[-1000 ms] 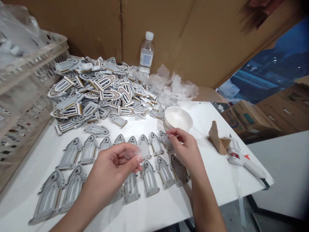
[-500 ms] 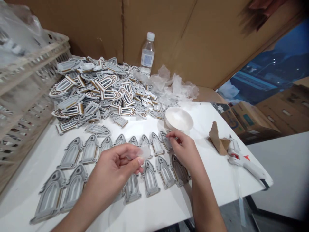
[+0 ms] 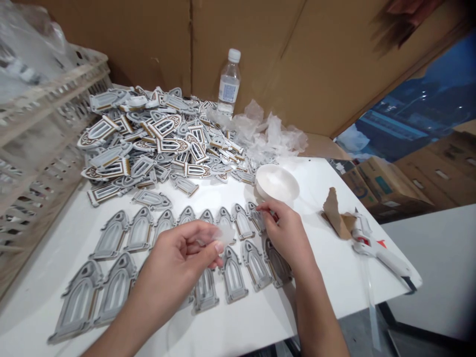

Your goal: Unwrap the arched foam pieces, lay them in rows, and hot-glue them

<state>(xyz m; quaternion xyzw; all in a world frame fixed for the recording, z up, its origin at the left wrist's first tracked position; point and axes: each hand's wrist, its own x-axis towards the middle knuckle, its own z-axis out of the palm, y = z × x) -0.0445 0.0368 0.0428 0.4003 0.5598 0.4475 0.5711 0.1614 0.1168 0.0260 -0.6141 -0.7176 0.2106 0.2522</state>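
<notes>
At seven o'clock the left hand [image 3: 184,250] pinches a film [image 3: 226,234] above two rows of arches [image 3: 234,277]. The glue gun [image 3: 385,259] lies at four. Nearer centre, also at four, the right hand [image 3: 284,228] bends its fingers at the end arch [image 3: 254,218]; whether gripping, I cannot tell. Bowl [image 3: 277,183], three; pile [image 3: 173,145], ten; bottle [image 3: 228,90], twelve.

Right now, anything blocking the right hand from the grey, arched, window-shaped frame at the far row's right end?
Nothing visible. The right hand is at that grey arched frame, though contact is unclear. The round white bowl sits beyond, not between; the left hand, holding thin translucent material, is off left.
</notes>
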